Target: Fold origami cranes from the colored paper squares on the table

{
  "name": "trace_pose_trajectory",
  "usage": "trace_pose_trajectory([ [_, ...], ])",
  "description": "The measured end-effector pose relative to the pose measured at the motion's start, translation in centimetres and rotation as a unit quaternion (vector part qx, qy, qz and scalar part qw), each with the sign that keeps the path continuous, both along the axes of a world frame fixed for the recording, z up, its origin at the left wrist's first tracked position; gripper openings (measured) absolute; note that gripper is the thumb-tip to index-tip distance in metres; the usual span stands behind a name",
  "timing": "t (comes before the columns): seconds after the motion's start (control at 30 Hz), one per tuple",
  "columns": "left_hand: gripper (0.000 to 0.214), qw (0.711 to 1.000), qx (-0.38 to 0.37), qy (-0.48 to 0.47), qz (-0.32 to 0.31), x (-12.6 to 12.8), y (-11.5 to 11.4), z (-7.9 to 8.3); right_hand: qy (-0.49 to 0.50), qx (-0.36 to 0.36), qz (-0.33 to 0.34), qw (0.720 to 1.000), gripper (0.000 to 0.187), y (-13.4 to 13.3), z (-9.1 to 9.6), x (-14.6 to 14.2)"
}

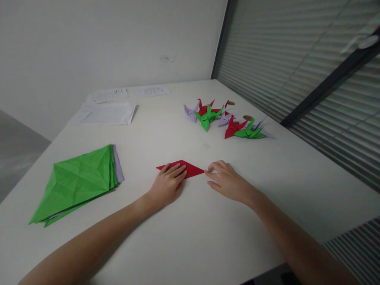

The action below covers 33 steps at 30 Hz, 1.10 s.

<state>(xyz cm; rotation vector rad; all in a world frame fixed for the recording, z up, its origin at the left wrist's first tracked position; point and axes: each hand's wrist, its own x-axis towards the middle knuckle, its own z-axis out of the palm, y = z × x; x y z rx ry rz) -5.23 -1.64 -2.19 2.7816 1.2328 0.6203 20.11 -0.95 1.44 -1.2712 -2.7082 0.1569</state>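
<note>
A folded red paper [191, 168] lies flat on the white table [190, 237], shaped like a narrow diamond. My left hand [168, 183] rests flat on its left part, fingers stretched out over the paper. My right hand [227, 180] sits at the paper's right tip, with the fingertips touching the point and the fingers loosely curled on the table.
A stack of creased green sheets [77, 180] with a lilac one beneath lies at the left. Several folded paper cranes [225, 118] in red, green and lilac sit at the back right. Printed papers [107, 113] lie at the far edge. Window blinds [311, 71] run along the right.
</note>
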Motion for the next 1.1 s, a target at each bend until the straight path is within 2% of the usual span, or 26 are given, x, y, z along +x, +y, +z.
trace_pose_trajectory([
  [0.1, 0.031, 1.000, 0.000, 0.002, 0.002, 0.0, 0.0, 0.0, -0.006, 0.016, -0.032, 0.999, 0.011, 0.3, 0.0, 0.1],
  [0.23, 0.031, 1.000, 0.003, -0.007, -0.003, 0.0, 0.1, -0.1, 0.041, 0.053, -0.056, 0.996, 0.015, 0.9, -0.5, 0.1],
  [0.37, 0.029, 0.999, 0.005, -0.033, -0.028, 0.0, 0.3, -0.1, 0.088, 0.034, -0.005, 0.995, 0.031, 1.0, -1.3, -0.3],
  [0.5, 0.034, 0.998, -0.004, -0.031, -0.055, -0.2, 0.4, 0.2, 0.081, 0.019, 0.058, 0.995, 0.021, 1.1, -1.9, -0.6],
  [0.6, 0.037, 0.997, -0.011, -0.008, -0.072, -0.5, 0.6, 0.7, 0.077, 0.031, 0.054, 0.995, 0.018, 1.3, -2.2, -0.5],
  [0.73, 0.044, 0.997, -0.014, 0.004, -0.080, -1.0, 1.1, 1.0, 0.111, 0.012, 0.031, 0.993, 0.021, 1.6, -2.0, -0.4],
  [0.83, 0.039, 0.996, 0.000, 0.007, -0.090, -1.2, 1.4, 0.9, 0.142, -0.005, 0.024, 0.990, 0.022, 1.5, -1.7, -0.4],
  [0.9, 0.033, 0.994, 0.017, 0.009, -0.106, -1.1, 1.4, 0.7, 0.151, -0.015, 0.033, 0.988, 0.017, 1.3, -1.4, -0.5],
  [1.0, 0.030, 0.991, 0.044, 0.009, -0.124, -1.0, 1.3, 0.6, 0.151, -0.019, 0.061, 0.987, 0.030, 0.9, -1.3, -0.8],
  [1.1, 0.030, 0.989, 0.062, 0.008, -0.135, -0.7, 1.0, 0.7, 0.139, -0.003, 0.077, 0.987, 0.021, 0.9, -1.7, -0.9],
])
